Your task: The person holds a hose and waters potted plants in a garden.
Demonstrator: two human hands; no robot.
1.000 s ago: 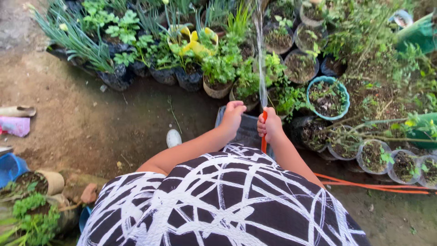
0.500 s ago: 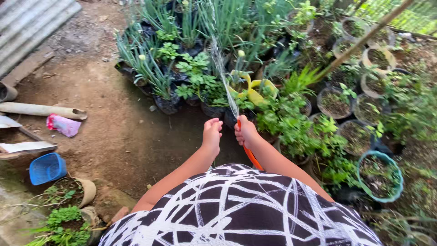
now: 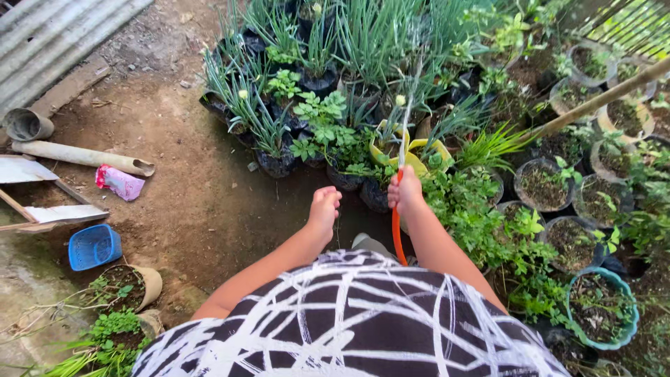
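Brown dirt ground (image 3: 181, 202) fills the left side of the garden, and it looks bare and a bit damp. Lots of potted plants (image 3: 391, 98) crowd the top and right — tall thin green ones at the back, leafy ones in front, mostly in dark pots. A grey wavy metal sheet (image 3: 56, 35) lies in the top left corner. Below it, a long grey pipe (image 3: 80, 157) rests on the dirt, with a short fat pipe (image 3: 28, 124) just beside it. A teal pot (image 3: 601, 307) with soil sits at the lower right. A yellow pot (image 3: 412, 153) stands right in front of the hands. A blue plastic basket (image 3: 94, 246) lies on the left, near a tan pot (image 3: 132, 285) with small green leaves. A pink wrapper (image 3: 120, 183) lies near the long pipe.

The person wears a black and white shirt (image 3: 349, 321). The right hand (image 3: 406, 192) has its grip closed tight around an orange hose (image 3: 396, 241) — the hose runs down beside the right arm toward the body. A thin stream of water (image 3: 412, 98) shoots up from the hose end over the tall plants. The left hand (image 3: 324, 208) holds nothing; its fingers are curled loosely, and it hangs in the air just left of the hose.
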